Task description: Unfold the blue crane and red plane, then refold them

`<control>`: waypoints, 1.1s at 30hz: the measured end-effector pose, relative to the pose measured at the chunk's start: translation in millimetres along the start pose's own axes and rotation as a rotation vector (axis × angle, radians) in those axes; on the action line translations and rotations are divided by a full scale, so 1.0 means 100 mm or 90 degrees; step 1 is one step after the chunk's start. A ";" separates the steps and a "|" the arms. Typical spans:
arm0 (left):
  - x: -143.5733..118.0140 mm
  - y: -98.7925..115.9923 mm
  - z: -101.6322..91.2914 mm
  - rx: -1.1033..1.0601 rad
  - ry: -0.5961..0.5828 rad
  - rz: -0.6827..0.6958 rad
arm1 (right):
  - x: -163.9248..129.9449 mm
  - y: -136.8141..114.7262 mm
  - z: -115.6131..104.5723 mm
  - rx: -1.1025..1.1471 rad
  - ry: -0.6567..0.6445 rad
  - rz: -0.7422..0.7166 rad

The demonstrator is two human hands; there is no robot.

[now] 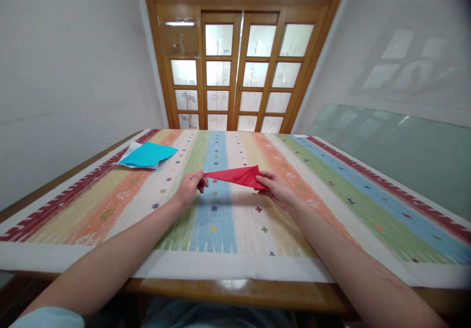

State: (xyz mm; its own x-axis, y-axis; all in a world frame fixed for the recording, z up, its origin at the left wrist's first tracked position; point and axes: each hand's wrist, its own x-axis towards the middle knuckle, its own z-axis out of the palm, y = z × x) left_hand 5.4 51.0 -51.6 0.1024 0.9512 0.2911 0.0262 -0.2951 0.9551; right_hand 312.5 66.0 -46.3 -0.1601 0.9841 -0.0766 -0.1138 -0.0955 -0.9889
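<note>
Holding a folded red paper (239, 176) up just above the table (228, 288), both hands are busy. The left hand (190, 188) pinches the thin pointy tip. The right hand (276, 188) grips the wide end with its fingers closed on it. The paper is stretched between them over the stripy cloth (331, 195). I think the thin tip could tear or slip out if the hands pull apart too hard. A squeeze in the wrong spot could also bend a fold. A blue paper (147, 155) lies far off by the left edge.
</note>
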 end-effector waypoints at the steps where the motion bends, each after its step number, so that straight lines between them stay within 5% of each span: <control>1: 0.00 0.00 0.01 0.002 -0.004 -0.002 | 0.00 0.00 0.00 0.002 0.009 -0.007; 10: 0.04 -0.05 0.00 0.036 -0.036 -0.059 | 0.05 0.03 -0.02 -0.016 0.071 -0.087; 14: 0.10 0.01 -0.08 0.058 -0.026 -0.082 | 0.04 0.01 -0.04 -0.075 0.032 -0.130; 23: -0.20 0.44 0.04 0.448 -0.277 0.137 | -0.24 -0.12 0.25 -0.229 -0.072 -0.243; 33: -0.27 0.36 0.13 0.507 -0.275 0.179 | -0.29 -0.13 0.31 -0.214 -0.014 -0.276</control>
State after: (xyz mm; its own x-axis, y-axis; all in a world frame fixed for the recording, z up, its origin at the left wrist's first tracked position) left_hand 16.6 13.7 -25.6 0.5633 0.7674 0.3061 0.5987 -0.6345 0.4888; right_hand 288.0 34.5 -27.0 -0.1896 0.9188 0.3462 0.1445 0.3749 -0.9158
